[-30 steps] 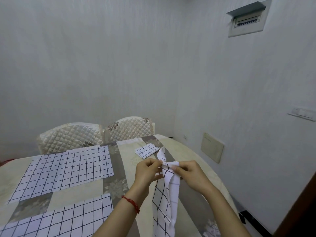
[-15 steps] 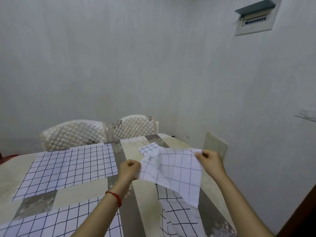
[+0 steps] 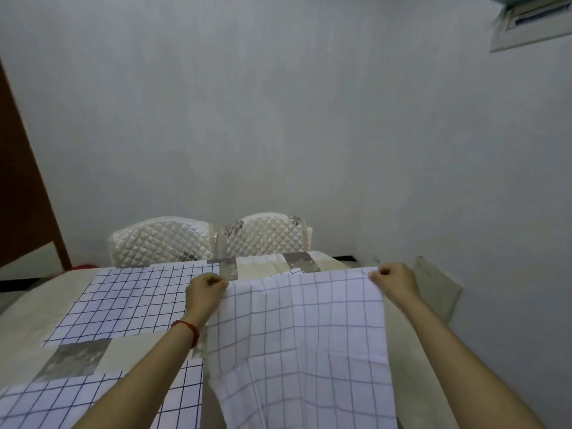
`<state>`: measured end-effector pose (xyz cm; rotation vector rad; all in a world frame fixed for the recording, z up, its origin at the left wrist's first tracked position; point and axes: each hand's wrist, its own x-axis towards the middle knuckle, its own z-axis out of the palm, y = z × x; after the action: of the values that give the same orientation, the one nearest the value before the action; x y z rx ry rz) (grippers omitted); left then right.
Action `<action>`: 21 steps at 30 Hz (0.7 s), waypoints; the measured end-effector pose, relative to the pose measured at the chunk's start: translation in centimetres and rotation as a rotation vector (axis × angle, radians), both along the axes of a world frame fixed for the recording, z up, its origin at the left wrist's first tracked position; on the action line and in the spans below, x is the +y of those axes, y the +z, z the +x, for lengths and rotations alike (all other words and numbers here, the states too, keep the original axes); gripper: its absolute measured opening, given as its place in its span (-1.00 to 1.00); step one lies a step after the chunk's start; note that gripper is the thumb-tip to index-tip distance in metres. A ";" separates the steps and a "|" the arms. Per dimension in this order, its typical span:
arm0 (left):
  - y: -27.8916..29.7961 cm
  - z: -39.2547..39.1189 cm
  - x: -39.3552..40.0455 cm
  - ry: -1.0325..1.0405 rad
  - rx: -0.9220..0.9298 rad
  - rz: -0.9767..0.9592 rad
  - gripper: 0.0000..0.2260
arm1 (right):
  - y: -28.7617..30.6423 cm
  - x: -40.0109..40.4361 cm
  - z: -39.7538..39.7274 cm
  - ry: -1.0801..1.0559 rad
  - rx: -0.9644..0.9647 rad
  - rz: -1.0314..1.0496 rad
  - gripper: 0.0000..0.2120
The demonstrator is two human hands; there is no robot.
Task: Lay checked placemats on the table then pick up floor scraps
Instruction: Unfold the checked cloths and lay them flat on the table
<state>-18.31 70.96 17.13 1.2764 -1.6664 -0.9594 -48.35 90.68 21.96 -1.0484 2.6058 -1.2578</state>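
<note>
Left hand (image 3: 204, 289) and right hand (image 3: 394, 281) each pinching a far corner of the checked placemat (image 3: 301, 345), cloth hanging down toward the near side, over the table (image 3: 408, 360)

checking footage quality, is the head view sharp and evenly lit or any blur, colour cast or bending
Head view: dim, flat light with a bluish tint on the held placemat and the laid one; no glare or hard shadows. The wall box at top right is smeared by motion blur; the hands are only slightly soft. Wide-angle bending slants the door edge at left.
</note>
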 end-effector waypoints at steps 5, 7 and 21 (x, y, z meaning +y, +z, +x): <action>1.4 -2.5 -1.3 0.076 -0.028 -0.091 -0.92 | 0.5 -1.3 -5.5 -0.006 -0.083 -0.064 -0.72; 2.5 -2.9 -1.4 0.087 -0.028 -0.146 -0.92 | 0.9 -1.5 -6.8 -0.007 -0.137 -0.151 -0.69; 2.0 1.9 4.8 -0.016 0.030 -0.297 -0.89 | -4.9 6.0 -7.4 0.093 -0.507 -0.614 -0.81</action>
<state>-16.39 75.80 19.11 1.0461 -1.7240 -0.7044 -55.71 96.64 17.03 -0.7463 1.8161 -2.0387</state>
